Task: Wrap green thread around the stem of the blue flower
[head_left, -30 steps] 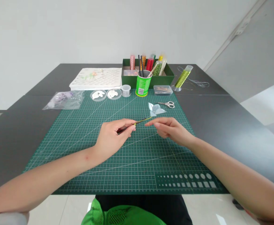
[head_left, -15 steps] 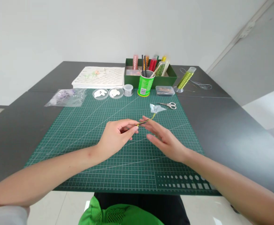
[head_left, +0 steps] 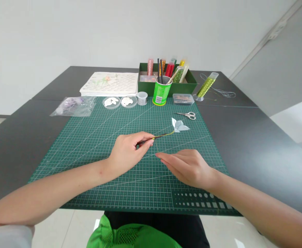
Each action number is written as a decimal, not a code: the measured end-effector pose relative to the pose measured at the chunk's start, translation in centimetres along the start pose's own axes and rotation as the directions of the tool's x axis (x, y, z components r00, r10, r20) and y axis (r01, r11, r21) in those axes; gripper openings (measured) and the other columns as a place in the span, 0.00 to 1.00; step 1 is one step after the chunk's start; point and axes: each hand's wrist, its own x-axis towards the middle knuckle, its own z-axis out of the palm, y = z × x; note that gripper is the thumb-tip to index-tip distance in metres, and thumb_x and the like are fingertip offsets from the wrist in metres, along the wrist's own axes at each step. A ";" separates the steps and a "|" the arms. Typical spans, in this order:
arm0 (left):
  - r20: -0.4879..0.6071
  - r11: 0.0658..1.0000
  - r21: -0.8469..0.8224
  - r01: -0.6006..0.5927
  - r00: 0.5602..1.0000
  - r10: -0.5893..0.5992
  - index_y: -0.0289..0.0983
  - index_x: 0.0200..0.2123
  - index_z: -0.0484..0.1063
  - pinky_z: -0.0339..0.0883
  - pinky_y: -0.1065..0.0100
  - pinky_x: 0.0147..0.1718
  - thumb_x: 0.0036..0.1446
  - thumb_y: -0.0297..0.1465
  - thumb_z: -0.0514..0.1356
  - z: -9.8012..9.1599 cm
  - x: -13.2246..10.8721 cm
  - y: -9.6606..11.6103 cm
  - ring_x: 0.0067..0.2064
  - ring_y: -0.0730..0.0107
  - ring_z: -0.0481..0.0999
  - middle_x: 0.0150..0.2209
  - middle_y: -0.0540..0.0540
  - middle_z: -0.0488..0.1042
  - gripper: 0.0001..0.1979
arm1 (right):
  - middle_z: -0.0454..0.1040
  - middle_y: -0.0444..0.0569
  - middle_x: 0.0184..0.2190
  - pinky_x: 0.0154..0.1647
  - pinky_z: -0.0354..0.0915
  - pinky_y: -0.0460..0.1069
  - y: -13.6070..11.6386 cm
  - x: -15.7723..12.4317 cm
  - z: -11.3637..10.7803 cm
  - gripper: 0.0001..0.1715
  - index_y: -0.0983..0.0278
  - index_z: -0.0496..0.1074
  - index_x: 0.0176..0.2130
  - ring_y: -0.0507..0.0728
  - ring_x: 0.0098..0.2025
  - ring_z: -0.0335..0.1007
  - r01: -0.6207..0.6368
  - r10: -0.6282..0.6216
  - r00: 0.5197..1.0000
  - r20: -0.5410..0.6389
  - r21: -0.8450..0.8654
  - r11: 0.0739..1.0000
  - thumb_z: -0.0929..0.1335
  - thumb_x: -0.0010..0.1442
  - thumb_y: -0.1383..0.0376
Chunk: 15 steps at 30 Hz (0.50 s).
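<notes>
My left hand (head_left: 129, 150) is closed, its thumb and fingertips pinching the slim stem of a pale blue artificial flower (head_left: 180, 126). The stem is green near the bloom and dark toward the hand, where a thin dark length also runs under the fingers. The bloom points right, held over the green cutting mat (head_left: 89, 148). Lower and to the right, my right hand (head_left: 188, 167) is closed with fingertips pressed together, apart from the stem. What they hold, if anything, is too small to make out. Small scissors (head_left: 189, 115) lie beyond the flower.
Along the back stand two dishes of white pieces (head_left: 111, 102), a lidded tub (head_left: 142, 99), a green can of sticks (head_left: 162, 91), a clear case (head_left: 183, 99) and a green box (head_left: 143, 86) of thread tubes. A plastic bag (head_left: 74, 106), white sheets (head_left: 109, 83) and a green spool (head_left: 207, 85) flank them.
My right hand has drawn back from the stem toward me, its spread fingers now closed together. The flower has swung slightly right and down, while my left hand keeps its pinch.
</notes>
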 end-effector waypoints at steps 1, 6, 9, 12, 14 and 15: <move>-0.005 0.998 0.050 -0.027 1.000 0.027 0.38 0.42 0.81 0.72 0.76 0.30 0.65 0.27 0.64 0.0 -0.1 -0.1 0.31 0.74 0.84 0.34 0.54 0.85 0.05 | 0.78 0.43 0.23 0.17 0.57 0.48 -0.1 0.1 -0.2 0.10 0.70 0.71 0.51 0.49 0.19 0.68 0.002 -0.002 1.000 -0.005 0.018 1.000 0.62 0.73 0.72; 0.039 0.940 0.289 -0.184 0.983 0.180 0.37 0.42 0.80 0.69 0.71 0.26 0.69 0.31 0.60 0.3 -0.6 -0.8 0.27 0.71 0.82 0.30 0.53 0.84 0.08 | 0.82 0.47 0.28 0.22 0.65 0.46 -0.6 0.8 -1.6 0.10 0.68 0.73 0.50 0.50 0.24 0.76 -0.047 0.058 0.997 -0.058 0.164 0.985 0.64 0.73 0.71; 0.099 0.908 0.316 -0.274 0.962 0.256 0.38 0.42 0.79 0.67 0.71 0.24 0.72 0.32 0.58 0.5 -0.9 -0.9 0.26 0.72 0.81 0.30 0.54 0.83 0.09 | 0.80 0.43 0.25 0.21 0.65 0.43 -0.8 1.3 -3.0 0.10 0.65 0.78 0.45 0.47 0.21 0.72 -0.212 0.243 0.970 -0.014 0.448 0.869 0.66 0.73 0.67; 0.151 0.887 0.307 -0.345 0.938 0.313 0.38 0.41 0.78 0.67 0.71 0.23 0.73 0.32 0.55 0.8 -1.2 -0.8 0.25 0.72 0.81 0.28 0.54 0.82 0.12 | 0.77 0.40 0.20 0.15 0.60 0.41 -0.5 1.7 -4.3 0.11 0.61 0.82 0.46 0.46 0.15 0.64 -0.364 0.404 0.911 0.082 0.620 0.695 0.69 0.71 0.64; 0.193 0.873 0.291 -0.391 0.918 0.346 0.37 0.40 0.78 0.67 0.70 0.22 0.74 0.32 0.53 0.9 -1.4 -0.5 0.24 0.72 0.79 0.25 0.53 0.80 0.14 | 0.82 0.42 0.25 0.16 0.63 0.42 0.1 1.8 -4.8 0.10 0.59 0.84 0.47 0.47 0.17 0.68 -0.400 0.460 0.884 0.085 0.645 0.651 0.71 0.69 0.64; 0.211 0.866 0.279 -0.415 0.906 0.366 0.37 0.40 0.78 0.67 0.70 0.22 0.74 0.32 0.53 0.9 -1.5 -0.4 0.23 0.71 0.79 0.24 0.53 0.79 0.14 | 0.85 0.44 0.30 0.18 0.66 0.42 0.4 1.8 -4.9 0.10 0.57 0.84 0.46 0.48 0.20 0.72 -0.409 0.481 0.874 0.073 0.646 0.645 0.71 0.68 0.65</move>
